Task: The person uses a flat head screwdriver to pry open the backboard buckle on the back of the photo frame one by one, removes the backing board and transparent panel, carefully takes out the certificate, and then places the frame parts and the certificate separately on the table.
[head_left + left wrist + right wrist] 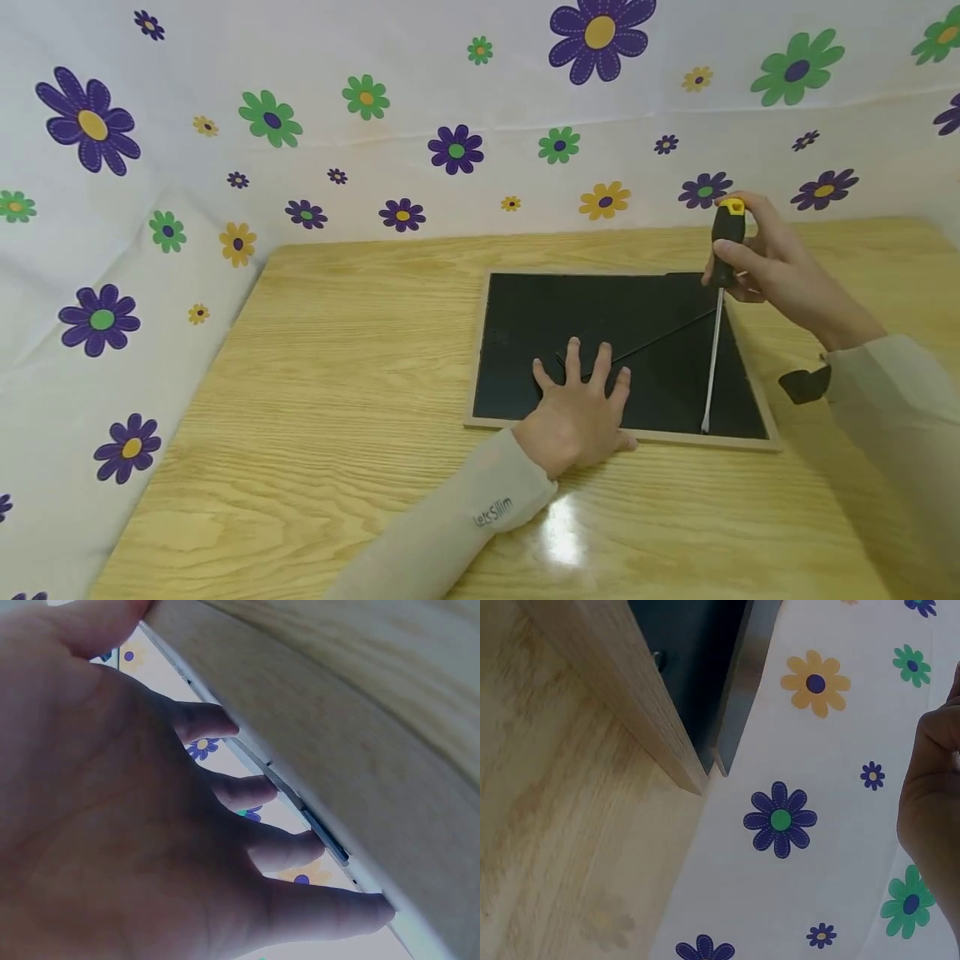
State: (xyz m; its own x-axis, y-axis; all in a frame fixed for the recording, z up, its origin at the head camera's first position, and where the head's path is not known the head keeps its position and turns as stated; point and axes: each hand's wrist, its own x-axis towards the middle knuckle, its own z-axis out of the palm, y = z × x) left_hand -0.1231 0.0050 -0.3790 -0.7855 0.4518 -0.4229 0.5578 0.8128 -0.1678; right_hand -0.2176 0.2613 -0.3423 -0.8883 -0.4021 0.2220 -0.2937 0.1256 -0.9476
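A picture frame (759,400) with a light wood border lies on the table, its black back panel (525,317) facing up. My left hand (576,417) rests on the panel near the front edge with fingers spread; the left wrist view shows its fingers (330,911) reaching over the wooden border. My right hand (787,271) grips the black and yellow handle of a screwdriver (729,227) above the frame's right side. The long metal shaft points down, its tip at the inside of the front border near the right corner. Only part of the right hand (934,780) shows in the right wrist view.
The wood-grain table (337,358) extends left and in front of the frame. Behind it stands a white flowered sheet (480,92), continuing down the left side. A thin diagonal line (663,337) crosses the back panel. A dark piece (804,385) hangs at the right cuff.
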